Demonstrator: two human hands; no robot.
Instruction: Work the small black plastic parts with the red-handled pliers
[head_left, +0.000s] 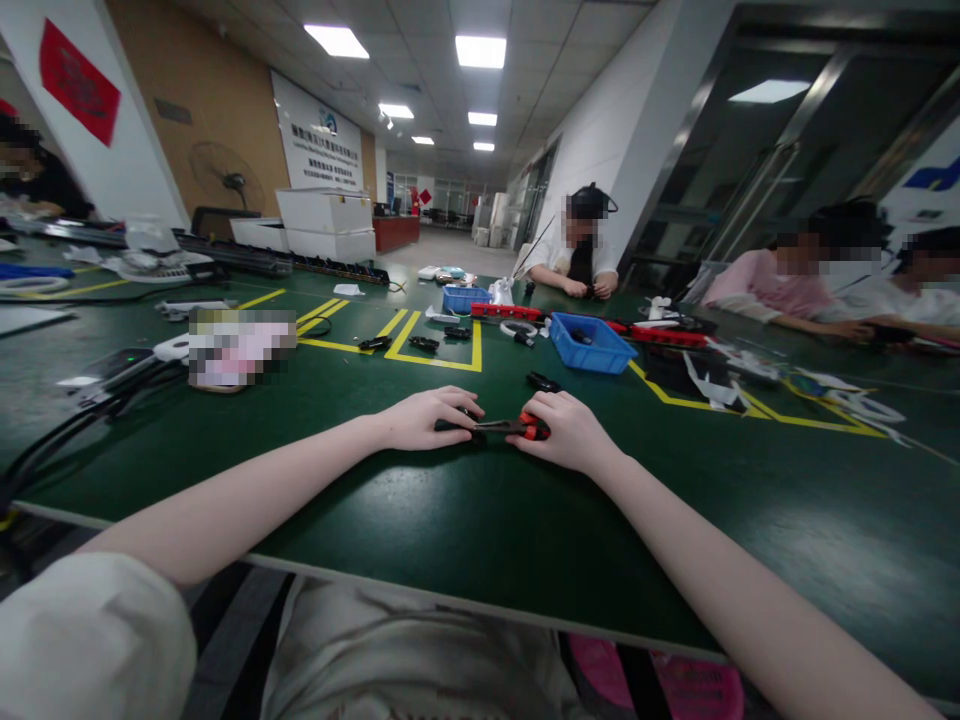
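My right hand [568, 430] is closed round the red handles of a pair of pliers [498, 427], whose narrow metal jaws point left. A small black part [448, 426] is pinched between the fingers and thumb of my left hand [421, 418]. The tips of the jaws meet the left fingertips at this part; whether they grip it cannot be made out. Just beyond my right hand, another small black part [543, 382] lies on the green table [420, 540].
Several black parts [424, 344] lie by yellow tape lines. A blue bin [591, 345] and a smaller blue bin [466, 299] stand farther back, near a red strip [510, 312]. A phone [241, 350] and black cables [97, 410] are at left. Co-workers [577, 250] sit across and at right.
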